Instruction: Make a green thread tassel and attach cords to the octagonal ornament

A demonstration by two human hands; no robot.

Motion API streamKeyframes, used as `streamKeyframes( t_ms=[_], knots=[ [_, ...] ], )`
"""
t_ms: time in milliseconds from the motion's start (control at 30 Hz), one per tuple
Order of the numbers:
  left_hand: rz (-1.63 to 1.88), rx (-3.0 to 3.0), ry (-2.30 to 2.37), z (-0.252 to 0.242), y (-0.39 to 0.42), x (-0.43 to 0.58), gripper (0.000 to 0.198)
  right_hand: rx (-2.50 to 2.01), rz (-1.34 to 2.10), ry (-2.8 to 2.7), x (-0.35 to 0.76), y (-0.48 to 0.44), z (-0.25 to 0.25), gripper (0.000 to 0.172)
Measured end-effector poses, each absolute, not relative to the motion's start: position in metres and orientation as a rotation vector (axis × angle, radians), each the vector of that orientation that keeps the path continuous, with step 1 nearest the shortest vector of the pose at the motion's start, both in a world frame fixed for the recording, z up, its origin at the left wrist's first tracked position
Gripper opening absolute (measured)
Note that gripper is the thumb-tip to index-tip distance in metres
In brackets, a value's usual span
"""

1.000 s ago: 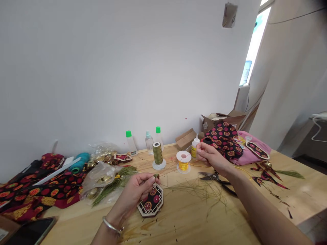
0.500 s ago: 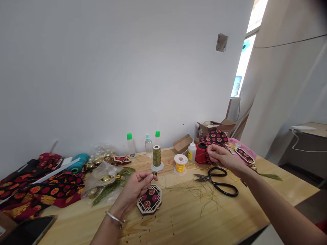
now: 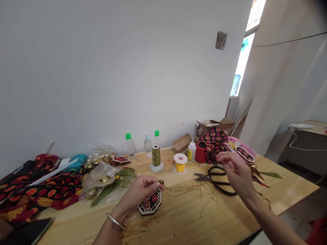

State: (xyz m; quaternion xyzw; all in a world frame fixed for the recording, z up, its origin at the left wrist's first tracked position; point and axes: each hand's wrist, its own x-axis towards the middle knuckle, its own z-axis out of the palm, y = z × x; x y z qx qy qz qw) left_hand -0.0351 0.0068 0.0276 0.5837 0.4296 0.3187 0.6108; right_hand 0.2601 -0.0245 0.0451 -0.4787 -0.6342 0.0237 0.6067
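My left hand [image 3: 148,189] pinches a small olive-green bead-like piece [image 3: 161,182] between thumb and fingertips, with thin threads trailing to the right. Just below it lies an octagonal wooden ornament [image 3: 153,203] with lattice edges and patterned fabric, partly covered by my fingers. My right hand [image 3: 236,170] is raised over the black-handled scissors [image 3: 222,188], its fingertips pressed together. Motion blurs it a little, and whatever it grips is too fine to make out. A tangle of loose green threads [image 3: 196,191] spreads on the table between my hands.
Behind my hands stand an olive thread spool [image 3: 156,156], a yellow cord spool [image 3: 180,167], a glue bottle [image 3: 191,151] and a red thread cone [image 3: 200,153]. Patterned fabric [image 3: 53,183] and bagged gold bells [image 3: 102,180] are on the left. A phone [image 3: 28,233] lies front left.
My right hand has moved right and slightly down, turning at the wrist. My left hand has shifted slightly right and down with the olive piece, covering more of the ornament.
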Motion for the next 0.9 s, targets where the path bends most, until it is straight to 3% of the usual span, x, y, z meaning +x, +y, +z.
streamKeyframes(
  t_ms=[233, 400, 633, 900],
  knots=[
    [0.696, 1.388, 0.953, 0.020, 0.012, -0.039, 0.034, -0.934, 0.855, -1.888, 0.146, -0.002, 0.037, 0.034],
    [0.713, 1.366, 0.979, 0.018, 0.014, -0.040, 0.033, -0.855, 1.330, -2.021, 0.142, 0.015, 0.027, 0.059],
    [0.641, 1.384, 0.999, 0.015, 0.013, -0.035, 0.037, -1.118, 1.271, -1.882, 0.163, 0.016, 0.034, 0.032],
    [0.653, 1.478, 0.973, 0.013, 0.011, -0.027, 0.039, -1.187, 1.152, -1.744, 0.157, 0.007, 0.055, 0.028]
  ],
)
